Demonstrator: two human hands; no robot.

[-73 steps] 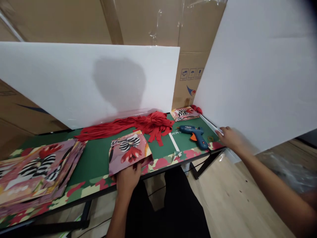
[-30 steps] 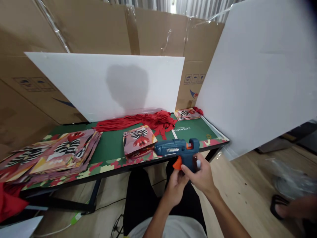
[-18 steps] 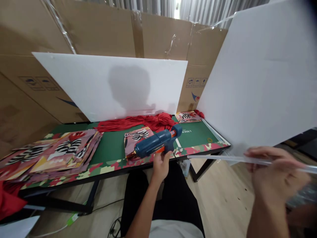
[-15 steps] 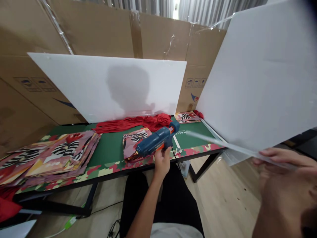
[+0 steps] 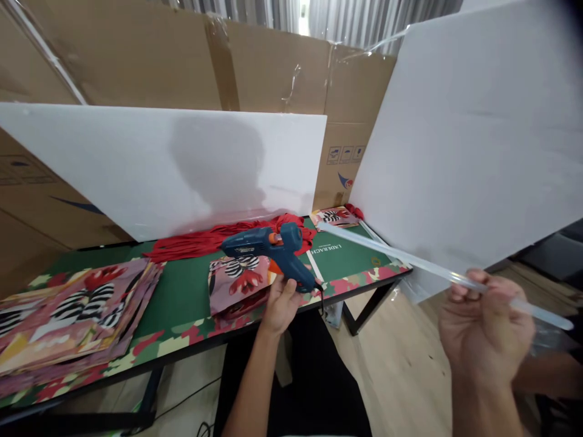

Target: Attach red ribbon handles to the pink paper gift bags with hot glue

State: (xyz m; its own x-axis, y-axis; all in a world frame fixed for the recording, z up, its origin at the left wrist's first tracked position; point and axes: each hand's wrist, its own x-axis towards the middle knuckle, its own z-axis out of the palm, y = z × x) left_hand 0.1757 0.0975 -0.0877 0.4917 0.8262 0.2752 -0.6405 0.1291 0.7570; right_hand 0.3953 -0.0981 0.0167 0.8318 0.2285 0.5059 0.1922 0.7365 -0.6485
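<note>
My left hand (image 5: 281, 301) grips the handle of a blue glue gun (image 5: 268, 247) with an orange trigger, held above the table's front edge, nozzle pointing left. My right hand (image 5: 483, 328) is closed on a long clear glue stick (image 5: 401, 255) that slants up and left toward the back of the gun. Below the gun lies a folded floral-and-zebra paper bag (image 5: 237, 283) on the green table (image 5: 182, 291).
A stack of flat printed bags (image 5: 68, 315) lies at the table's left. Red ribbon handles (image 5: 218, 237) run along the back. White foam boards (image 5: 150, 164) (image 5: 473, 139) stand behind and to the right, with cardboard boxes (image 5: 136, 54) beyond. Another printed bag (image 5: 331, 216) lies far right.
My right hand took the glue gun off the table and passed it to my left hand. The right hand then picked up the glue stick and raised it toward the gun.
</note>
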